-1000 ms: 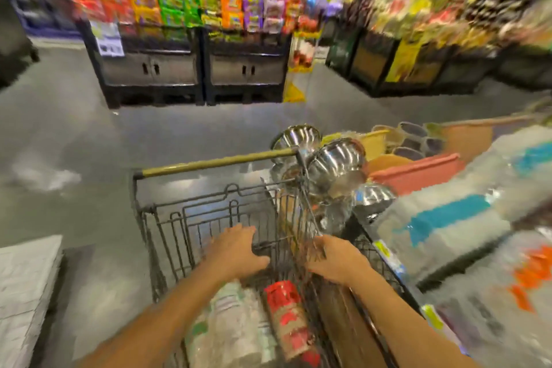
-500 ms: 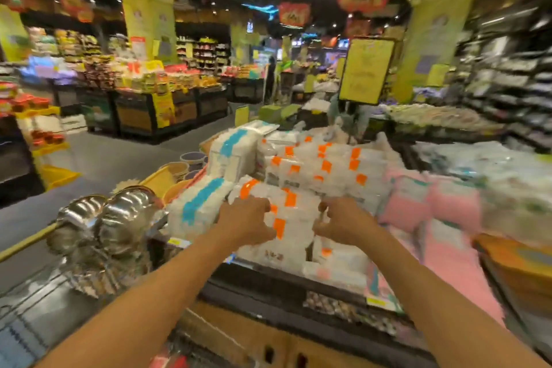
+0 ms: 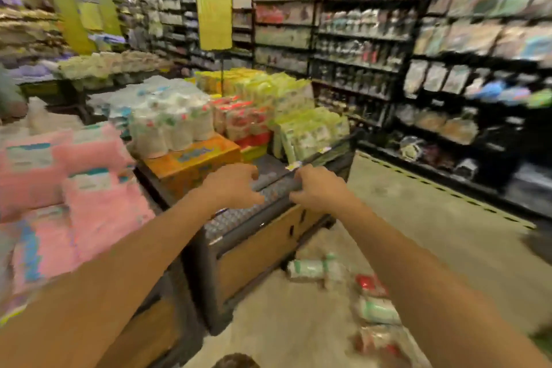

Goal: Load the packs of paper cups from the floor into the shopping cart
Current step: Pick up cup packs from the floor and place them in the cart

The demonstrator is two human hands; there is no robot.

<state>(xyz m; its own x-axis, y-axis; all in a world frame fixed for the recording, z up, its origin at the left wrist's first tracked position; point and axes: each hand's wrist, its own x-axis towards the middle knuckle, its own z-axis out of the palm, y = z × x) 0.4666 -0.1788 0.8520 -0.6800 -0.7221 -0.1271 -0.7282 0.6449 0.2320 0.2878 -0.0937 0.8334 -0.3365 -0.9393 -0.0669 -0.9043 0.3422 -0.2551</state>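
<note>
Several packs of paper cups lie on the floor at the lower right: a white-and-green pack [image 3: 316,269], a red one [image 3: 370,285], another white-and-green one [image 3: 378,309] and a red-and-white one [image 3: 379,342]. My left hand [image 3: 231,188] and my right hand [image 3: 318,190] hover in the air in front of me, above the corner of a display stand, fingers loosely curled and holding nothing. The shopping cart is out of view. The picture is blurred by motion.
A low display stand [image 3: 257,236] with wooden sides carries pink packs [image 3: 89,188], white cup packs [image 3: 170,125] and green packs [image 3: 307,131]. Dark shelving [image 3: 418,75] lines the right wall. Bare floor [image 3: 418,218] runs between stand and shelves.
The view has swung right, from the cart past the display stand to the floor aisle. My hands left the cart and now hang empty in the air. The cup packs on the floor have come into view.
</note>
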